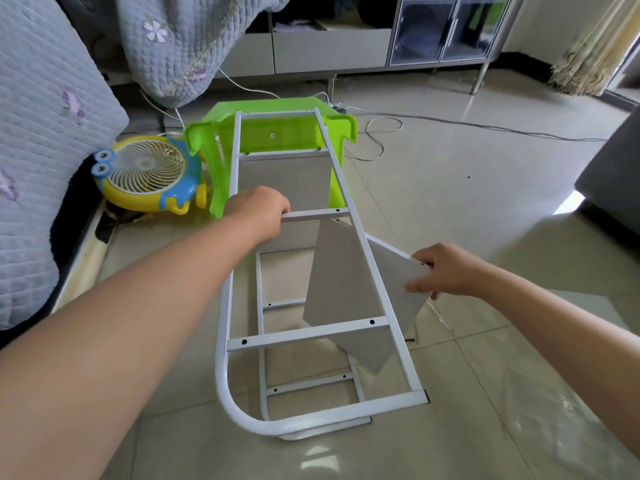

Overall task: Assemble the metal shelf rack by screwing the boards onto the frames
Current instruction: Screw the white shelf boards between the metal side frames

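Observation:
A white metal frame (375,292) lies tilted over the floor, its far end resting on a green stool (277,133). A second white frame (311,386) lies flat beneath it. My left hand (258,211) grips the upper frame's middle crossbar at its left end. My right hand (445,271) pinches the corner of a grey shelf board (341,275) that slants down through the upper frame between two crossbars. Another grey board (284,178) sits farther back between the frames, near the stool.
A yellow and blue toy fan (145,171) stands on the floor left of the stool. A quilted grey cover (45,140) drapes at the left. White cables (374,133) trail behind the stool. A cabinet (381,32) lines the back wall; a dark block (613,181) stands at right.

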